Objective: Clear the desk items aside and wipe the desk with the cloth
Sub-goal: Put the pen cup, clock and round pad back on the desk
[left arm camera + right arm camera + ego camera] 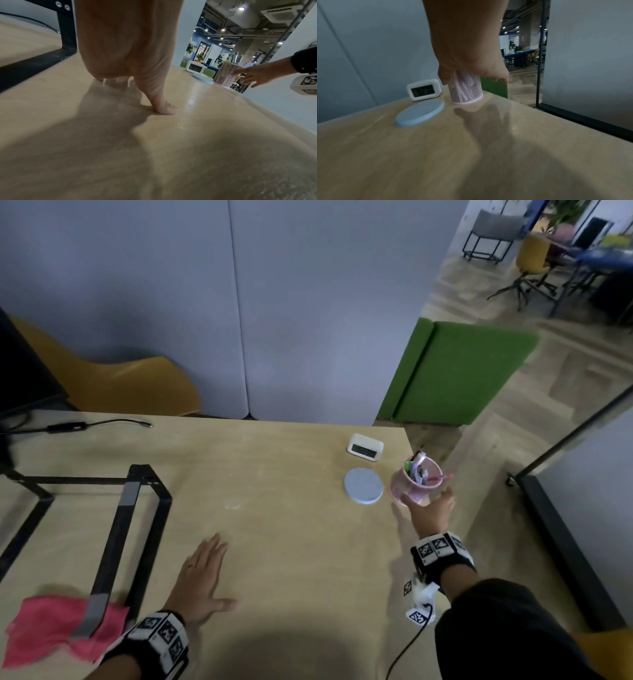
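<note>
My right hand reaches round a pink mesh pen holder that stands upright at the desk's right edge. In the right wrist view the thumb lies against the left side of the pen holder, while the fingers are spread and apart from its right side. My left hand rests flat, fingers straight, on the wooden desk near the front. A pink cloth lies at the front left corner, partly under a stand's foot. A blue round coaster and a white digital clock sit just left of the holder.
A black metal stand frame occupies the left of the desk, with a dark monitor and a black cable behind it. Grey partition panels back the desk. A green panel and a glass wall stand to the right.
</note>
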The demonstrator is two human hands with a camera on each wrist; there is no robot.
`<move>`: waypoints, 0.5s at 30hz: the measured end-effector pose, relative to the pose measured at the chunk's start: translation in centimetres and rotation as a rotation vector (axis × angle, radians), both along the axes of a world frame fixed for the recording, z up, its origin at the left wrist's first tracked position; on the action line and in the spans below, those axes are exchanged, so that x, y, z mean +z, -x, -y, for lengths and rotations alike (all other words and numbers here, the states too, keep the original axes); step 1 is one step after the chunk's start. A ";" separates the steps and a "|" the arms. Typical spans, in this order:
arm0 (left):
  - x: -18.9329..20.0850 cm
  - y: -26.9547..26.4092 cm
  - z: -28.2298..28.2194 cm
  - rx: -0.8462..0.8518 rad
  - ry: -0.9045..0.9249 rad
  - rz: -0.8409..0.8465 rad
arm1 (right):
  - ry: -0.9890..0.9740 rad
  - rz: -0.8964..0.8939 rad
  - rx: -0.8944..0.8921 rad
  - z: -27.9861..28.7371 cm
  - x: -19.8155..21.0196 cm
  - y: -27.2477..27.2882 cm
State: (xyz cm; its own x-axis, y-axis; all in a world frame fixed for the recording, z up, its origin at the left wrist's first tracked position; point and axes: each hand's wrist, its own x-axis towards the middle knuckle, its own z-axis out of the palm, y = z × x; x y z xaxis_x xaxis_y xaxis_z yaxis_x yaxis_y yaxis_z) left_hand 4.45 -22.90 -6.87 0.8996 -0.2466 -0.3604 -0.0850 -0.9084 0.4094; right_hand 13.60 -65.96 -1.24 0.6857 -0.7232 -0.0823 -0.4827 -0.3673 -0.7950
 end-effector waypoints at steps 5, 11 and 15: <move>-0.2 0.0 -0.2 0.006 0.018 0.020 | 0.002 0.124 -0.020 1.1 1.2 -2.7; -0.3 0.1 -0.2 0.018 0.046 0.035 | 0.012 0.148 -0.033 1.2 1.6 -3.0; 0.0 0.2 -0.1 0.024 0.040 0.048 | 0.056 0.206 -0.016 -0.3 2.6 -2.1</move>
State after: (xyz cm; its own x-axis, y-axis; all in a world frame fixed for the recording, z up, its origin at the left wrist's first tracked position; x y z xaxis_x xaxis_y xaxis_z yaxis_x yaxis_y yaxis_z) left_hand 4.25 -22.79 -6.91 0.9212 -0.2386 -0.3072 -0.0840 -0.8932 0.4417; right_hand 15.69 -65.62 1.35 0.6720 -0.7339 0.0987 -0.3184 -0.4067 -0.8563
